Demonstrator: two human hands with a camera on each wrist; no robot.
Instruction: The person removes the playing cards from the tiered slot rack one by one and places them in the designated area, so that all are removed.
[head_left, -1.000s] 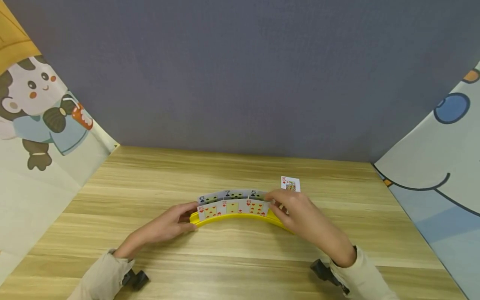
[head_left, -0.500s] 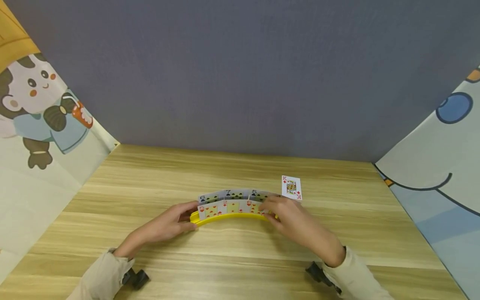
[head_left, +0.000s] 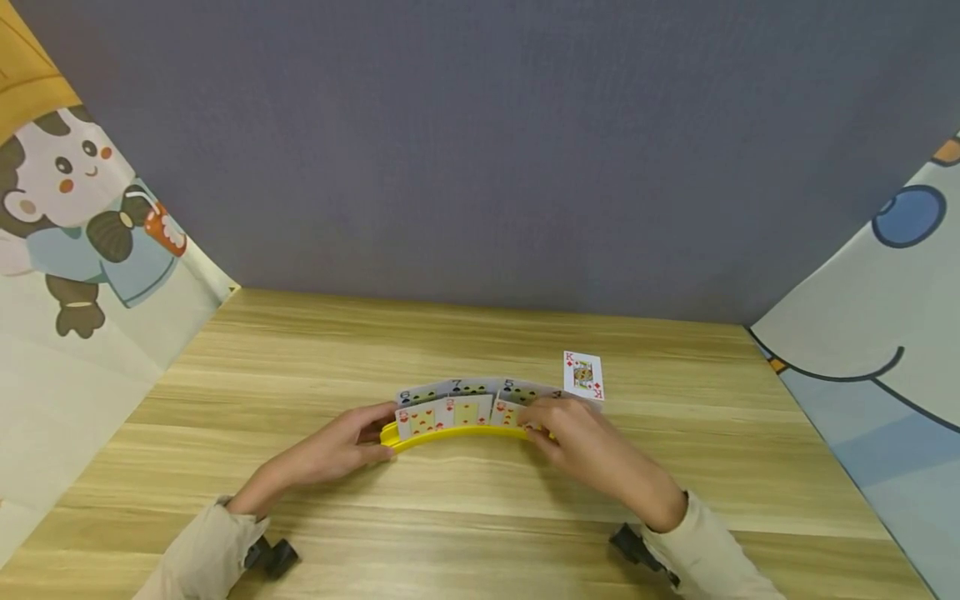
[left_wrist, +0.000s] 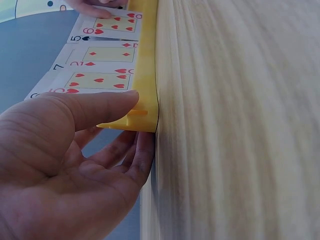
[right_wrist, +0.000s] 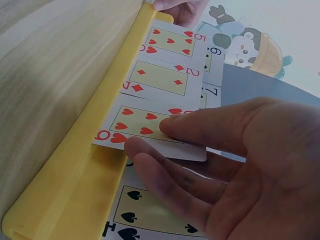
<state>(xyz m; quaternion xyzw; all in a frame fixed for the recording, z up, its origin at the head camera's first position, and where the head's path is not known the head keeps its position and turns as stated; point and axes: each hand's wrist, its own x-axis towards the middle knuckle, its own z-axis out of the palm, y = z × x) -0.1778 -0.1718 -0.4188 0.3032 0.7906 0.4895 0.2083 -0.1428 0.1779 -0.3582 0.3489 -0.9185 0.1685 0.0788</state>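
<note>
A curved yellow card holder (head_left: 457,432) stands on the table with playing cards upright in two rows. My left hand (head_left: 337,450) grips its left end, thumb in front and fingers behind. With thumb and fingers, my right hand (head_left: 592,442) pinches the six of hearts (right_wrist: 135,120) in the front row; this card tilts a little. Left of it stand the two of diamonds (right_wrist: 157,79) and the five of hearts (right_wrist: 170,42). Behind are black-suited cards, among them a seven (head_left: 471,389) and a five (head_left: 517,390). My right hand hides the holder's right end in the head view.
A king of diamonds (head_left: 582,375) lies face up behind the holder's right end. The wooden table (head_left: 450,533) meets a grey panel (head_left: 480,167) at the back, with cartoon-printed walls on both sides.
My right hand has moved left from the holder's right end onto the six of hearts, uncovering the king of diamonds. The six has tilted slightly. My left hand stays in place.
</note>
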